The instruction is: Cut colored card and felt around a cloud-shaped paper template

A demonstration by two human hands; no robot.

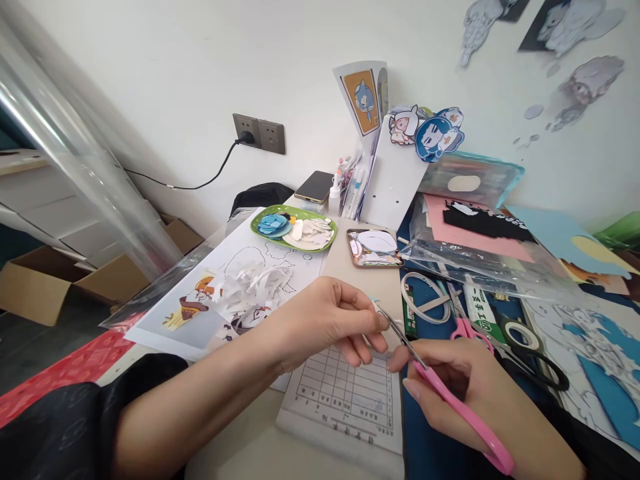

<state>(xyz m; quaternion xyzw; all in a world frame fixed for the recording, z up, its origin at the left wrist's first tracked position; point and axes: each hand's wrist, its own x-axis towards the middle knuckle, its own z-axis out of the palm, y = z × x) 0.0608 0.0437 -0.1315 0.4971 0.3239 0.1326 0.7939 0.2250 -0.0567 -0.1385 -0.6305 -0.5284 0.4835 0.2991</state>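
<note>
My right hand (455, 393) is closed around the handles of pink scissors (445, 393), whose metal blades point up and left. Just at the blade tips, my left hand (345, 323) is closed in a pinch, thumb against forefinger. A small pale bit of paper (376, 304) shows at those fingertips, mostly hidden by them. Below both hands lies a printed form pad (345, 400) with a grid. White paper scraps (255, 287) are heaped left of my left hand, on a printed sheet (165, 327) with a cartoon picture.
Behind my hands are a green tray (260, 235) of blue and white cut pieces and a small tin (400, 261) of cutouts. To the right lie a white tape roll (523, 331), black-handled scissors (550, 367) and a second pink pair (465, 329). Cartoon cutouts (433, 137) stand at the back.
</note>
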